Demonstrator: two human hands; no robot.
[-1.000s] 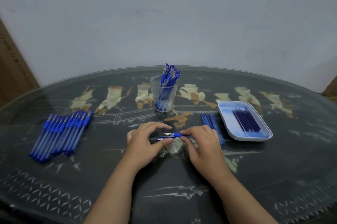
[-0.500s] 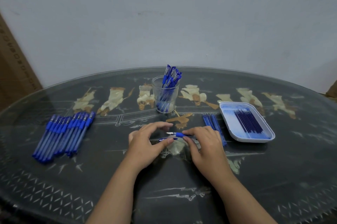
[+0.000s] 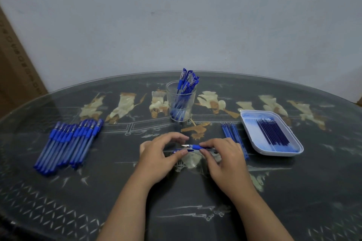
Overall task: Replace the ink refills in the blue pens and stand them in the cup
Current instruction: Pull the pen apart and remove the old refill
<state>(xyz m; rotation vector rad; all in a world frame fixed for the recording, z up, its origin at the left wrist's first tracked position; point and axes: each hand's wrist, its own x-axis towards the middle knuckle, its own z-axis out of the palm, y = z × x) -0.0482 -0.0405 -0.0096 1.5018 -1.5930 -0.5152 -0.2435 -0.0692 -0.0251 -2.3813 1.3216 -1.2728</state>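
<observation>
Barely any change vs 1 s ago: both hands stay put at mid surface, approx. same pose. The right hand pinches the pen by its blue grip, metal tip pointing left. The left hand has fingers curled, thumb pinching a small blue piece, prob. the cap, just beside the tip. Looks like the refill's in, capping not yet done. The cup behind holds several finished ones; the pile of pens at left waits. The refills lie in the tray at right.
</observation>
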